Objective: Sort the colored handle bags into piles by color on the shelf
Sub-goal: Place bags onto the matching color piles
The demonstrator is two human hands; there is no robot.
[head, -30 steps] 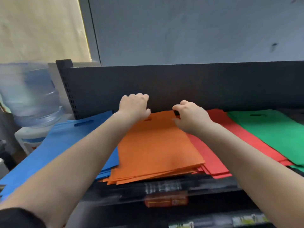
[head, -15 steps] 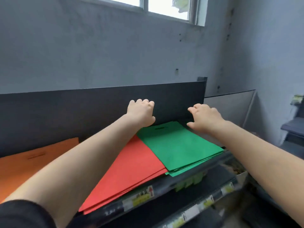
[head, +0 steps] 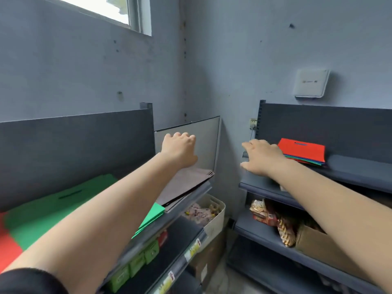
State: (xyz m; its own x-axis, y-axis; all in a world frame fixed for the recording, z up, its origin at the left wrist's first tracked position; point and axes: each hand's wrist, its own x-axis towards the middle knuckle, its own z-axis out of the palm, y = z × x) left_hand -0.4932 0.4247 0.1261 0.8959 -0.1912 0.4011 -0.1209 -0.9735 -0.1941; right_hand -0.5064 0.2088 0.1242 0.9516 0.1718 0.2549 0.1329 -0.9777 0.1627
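The colored handle bags wait in two places, and neither of my hands holds one. My left hand hangs in the air with fingers loosely curled, gripping nothing, in front of a pale grey upright panel at the end of the left shelf. My right hand stretches forward, fingers spread and released, just beside the mixed stack of flat fabric bags with a red one on top on the dark grey right-hand shelf; I cannot tell whether it touches the stack.

Under my left forearm lie the sorted green pile of flat bags and, at the frame's edge, the sorted red pile.

My worries from here: the mixed stack is thin and slippery-looking, with green and blue edges showing beneath the red, so a one-handed grab may pinch several colors together or fan the rest toward the shelf's front lip. Swinging back to the left shelf, my forearm could sweep the green pile, whose corner already overhangs the edge, onto the white plastic basket of packaged goods below.
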